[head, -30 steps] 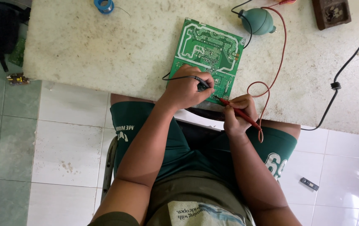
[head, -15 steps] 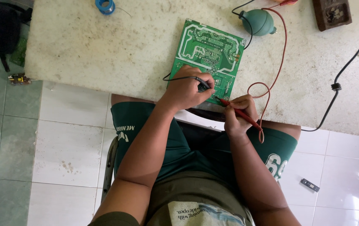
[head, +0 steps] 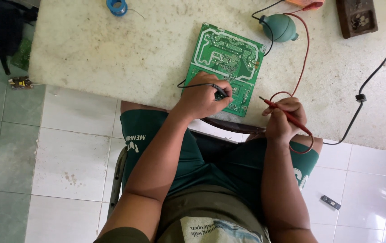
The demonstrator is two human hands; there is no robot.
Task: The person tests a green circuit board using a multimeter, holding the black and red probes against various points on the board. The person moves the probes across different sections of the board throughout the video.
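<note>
While pinching a black probe (head: 220,90) between closed fingers, left hand (head: 202,96) rests on the near edge of a green circuit board (head: 225,63), probe tip down on the solder side. Grips a red probe (head: 286,116) in the right hand (head: 284,119), fingers curled tight round its shaft, tip lifted clear and pointing toward the board's right corner, just beside it but not touching. Lies flat on a worn pale worktop (head: 112,54), near its front edge, slightly tilted. Trails a red lead (head: 303,63) in a loop up toward the far edge. Sits beyond the board: a teal rubber bulb (head: 279,27). Farther off, a blue spool (head: 117,6) at the top, a dark brown tray (head: 356,17) at the upper right.
</note>
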